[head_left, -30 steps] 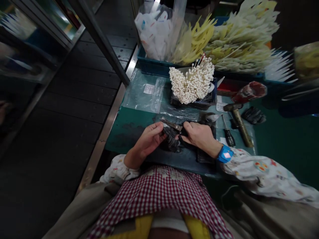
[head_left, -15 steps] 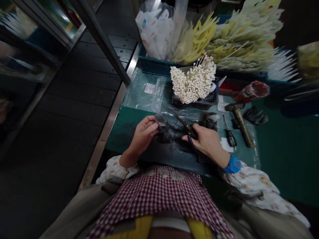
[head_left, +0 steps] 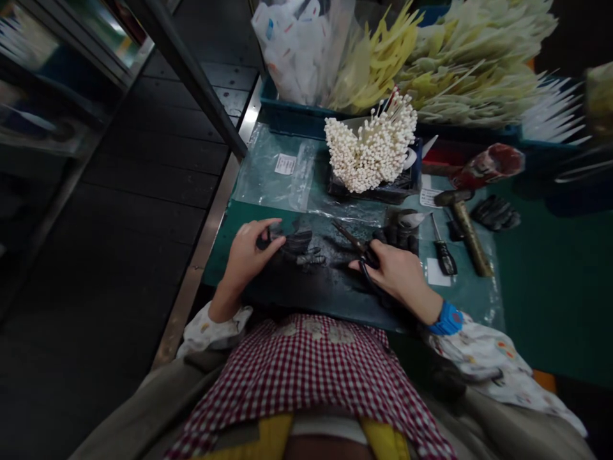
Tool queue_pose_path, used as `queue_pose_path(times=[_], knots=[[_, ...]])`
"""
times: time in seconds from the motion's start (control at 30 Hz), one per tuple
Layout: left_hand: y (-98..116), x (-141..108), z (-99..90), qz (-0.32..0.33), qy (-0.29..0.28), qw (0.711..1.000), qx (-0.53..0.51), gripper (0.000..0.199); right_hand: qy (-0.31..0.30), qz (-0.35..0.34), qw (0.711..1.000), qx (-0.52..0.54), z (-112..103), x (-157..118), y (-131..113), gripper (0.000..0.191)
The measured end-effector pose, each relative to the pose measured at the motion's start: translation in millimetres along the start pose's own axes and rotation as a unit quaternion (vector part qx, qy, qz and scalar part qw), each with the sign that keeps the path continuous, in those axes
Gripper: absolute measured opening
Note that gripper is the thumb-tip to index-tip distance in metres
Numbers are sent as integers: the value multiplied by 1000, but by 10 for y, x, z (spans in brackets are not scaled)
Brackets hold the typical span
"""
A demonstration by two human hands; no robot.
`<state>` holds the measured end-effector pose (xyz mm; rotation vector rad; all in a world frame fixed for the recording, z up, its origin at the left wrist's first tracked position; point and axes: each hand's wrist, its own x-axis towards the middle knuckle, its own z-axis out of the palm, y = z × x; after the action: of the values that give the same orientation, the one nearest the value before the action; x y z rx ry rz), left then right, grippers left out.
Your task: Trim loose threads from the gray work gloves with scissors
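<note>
My left hand (head_left: 253, 250) is at the left of the bench, its thumb and index finger apart around the near end of a crumpled dark glove (head_left: 297, 241). Other fingers curl behind that end, and the grip is partly hidden. The glove lies low over a dark-stained part of the bench. My right hand (head_left: 395, 268) grips a pair of worn scissors (head_left: 352, 236) by the handles, blades pointing up and left. Just beyond the right hand lies another dark glove (head_left: 401, 237). Some bare bench separates the scissor blades from the left glove.
Right of my right hand lie a screwdriver (head_left: 445, 257), a hammer (head_left: 472, 239) and a dark glove (head_left: 498, 212). Ahead stand a bunch of white-tipped stems (head_left: 371, 150), a red can (head_left: 491, 165) and a blue tray (head_left: 299, 121). A metal post (head_left: 191, 80) rises at left.
My left hand has moved left and its fingers have spread wider. The glove it held upright now lies flatter and more drawn out. My right hand stays with the scissors.
</note>
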<state>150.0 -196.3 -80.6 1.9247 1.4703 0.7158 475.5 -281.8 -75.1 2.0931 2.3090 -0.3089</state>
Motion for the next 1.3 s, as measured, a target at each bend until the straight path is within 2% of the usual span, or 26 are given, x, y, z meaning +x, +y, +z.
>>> queue_pose_path(times=[0.07,0.13,0.2,0.27,0.33,0.37,0.47,0.5,0.57,0.63,0.7,0.83,1.0,1.13,1.23,1.3], knots=[[-65,-23,-23,14,53,997,46,57,0,-2,1000,-1,-5,1,0,81],[-72,-59,-47,38,132,988,71,62,2,-1,1000,-3,-11,2,-1,83],[-22,-105,-59,78,175,979,66,47,2,3,1000,-4,-16,3,-4,84],[65,-153,-43,125,159,978,45,26,-1,6,1000,-5,-24,5,-10,86],[156,-193,11,167,127,977,43,17,-5,9,1000,-7,-34,9,-19,88],[195,-209,50,185,114,975,54,20,-7,10,1000,-8,-40,10,-23,89],[260,-251,177,229,65,965,108,48,-14,14,1000,-10,-55,3,-33,91],[265,-267,211,235,45,962,129,50,-16,14,1000,-10,-57,-4,-33,91],[258,-298,254,232,17,957,174,38,-16,13,1000,-10,-59,-20,-30,90],[244,-320,257,221,18,955,196,20,-11,11,1000,-8,-59,-38,-24,89],[240,-320,230,217,33,963,159,10,-2,3,1000,0,-66,-51,-22,87],[278,-269,182,201,44,977,-57,13,33,-52,996,57,-115,-69,-52,84],[341,-212,254,90,99,961,-243,24,89,-119,980,132,-191,-87,-157,79],[402,-196,325,52,52,946,-317,26,115,-144,972,144,-221,-85,-248,74],[480,-177,347,66,48,942,-325,38,139,-156,967,146,-236,-83,-291,74],[538,-149,348,85,55,937,-334,32,155,-158,964,147,-245,-83,-300,74]])
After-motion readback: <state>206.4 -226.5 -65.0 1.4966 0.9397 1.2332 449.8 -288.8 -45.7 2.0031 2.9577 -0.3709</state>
